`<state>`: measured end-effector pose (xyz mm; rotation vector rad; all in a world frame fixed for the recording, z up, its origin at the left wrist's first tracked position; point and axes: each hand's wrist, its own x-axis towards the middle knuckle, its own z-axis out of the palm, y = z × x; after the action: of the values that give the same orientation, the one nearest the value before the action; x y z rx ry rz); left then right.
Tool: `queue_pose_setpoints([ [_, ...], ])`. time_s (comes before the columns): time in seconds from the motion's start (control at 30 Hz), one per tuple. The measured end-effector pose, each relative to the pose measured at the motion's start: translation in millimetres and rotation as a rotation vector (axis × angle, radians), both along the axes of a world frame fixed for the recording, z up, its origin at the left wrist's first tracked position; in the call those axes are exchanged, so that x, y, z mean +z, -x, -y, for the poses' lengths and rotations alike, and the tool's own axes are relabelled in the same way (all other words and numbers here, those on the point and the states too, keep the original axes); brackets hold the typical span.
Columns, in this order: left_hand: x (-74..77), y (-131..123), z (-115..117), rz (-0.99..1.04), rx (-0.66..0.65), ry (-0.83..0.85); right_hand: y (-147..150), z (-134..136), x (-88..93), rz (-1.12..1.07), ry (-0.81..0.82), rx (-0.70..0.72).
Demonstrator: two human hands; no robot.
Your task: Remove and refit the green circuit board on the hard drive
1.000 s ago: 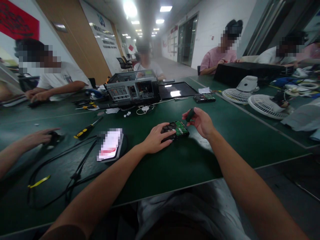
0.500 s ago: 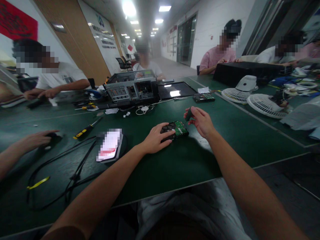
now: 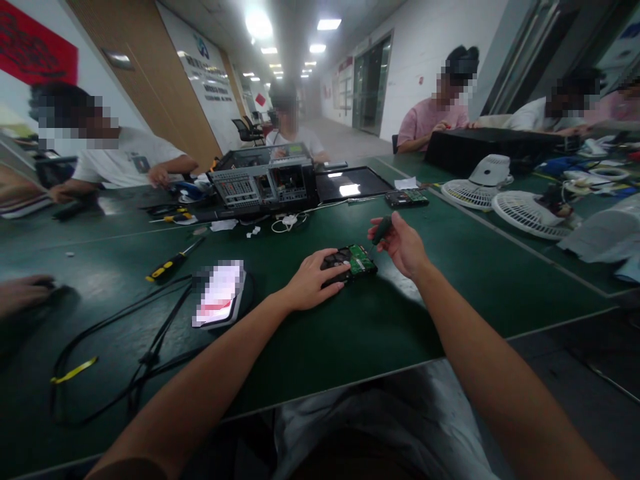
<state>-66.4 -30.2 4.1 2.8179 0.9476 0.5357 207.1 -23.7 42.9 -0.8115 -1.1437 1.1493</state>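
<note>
A hard drive lies on the green table with its green circuit board facing up. My left hand rests over its left end, thumb along the near edge and fingers across the top, gripping it. In my right hand is a small screwdriver with a dark green handle, pinched between thumb and fingers. Its thin shaft slants down to the right end of the drive; whether the tip touches a screw is too small to see.
A phone and a black cord lie left, with a yellow-black screwdriver beyond. An open computer case, a dark flat panel and a second hard drive are farther back. White fan parts lie right. Co-workers sit around.
My hands and the hard drive stay nearly in place; the screwdriver handle leans slightly more to the right. At the left, a co-worker's hand has drawn back toward the picture's edge.
</note>
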Motion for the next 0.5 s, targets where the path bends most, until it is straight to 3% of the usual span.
queue_pose_setpoints([
  [0.13, 0.3, -0.2, 0.5, -0.003, 0.003, -0.002, -0.8, -1.6, -1.2, -0.038, 0.008, 0.046],
  [0.5, -4.7, -0.3, -2.5, 0.013, -0.013, -0.026, -2.3, -1.4, -3.5, 0.016, -0.038, -0.012],
])
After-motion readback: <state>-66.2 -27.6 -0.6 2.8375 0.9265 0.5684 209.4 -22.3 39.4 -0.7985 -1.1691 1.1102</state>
